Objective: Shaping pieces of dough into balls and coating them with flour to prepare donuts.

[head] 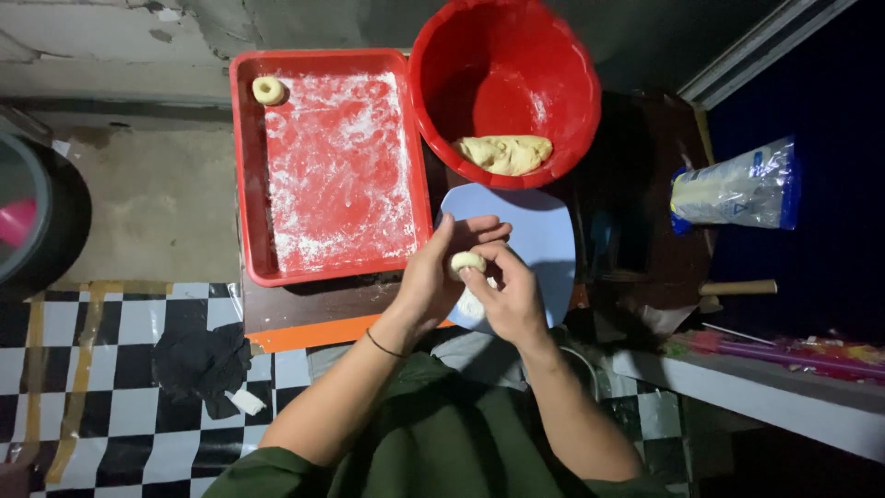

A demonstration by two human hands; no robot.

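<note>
My left hand (pixel 433 277) and right hand (pixel 507 290) pinch a small pale dough ball (pixel 466 262) between curled fingers, above the round light-blue plate (pixel 544 231), beside the floured red plastic tray (pixel 332 166).

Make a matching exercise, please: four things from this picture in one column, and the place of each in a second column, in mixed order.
Things:
1. ring of dough
2. small dough piece
3. large dough lump
4. plastic bag

Places:
A. inside the red bowl
B. far corner of the floured red tray
C. on the dark surface at the right
D. between the left hand and right hand, over the pale blue plate

Pairs: 1-B, 2-D, 3-A, 4-C
</note>
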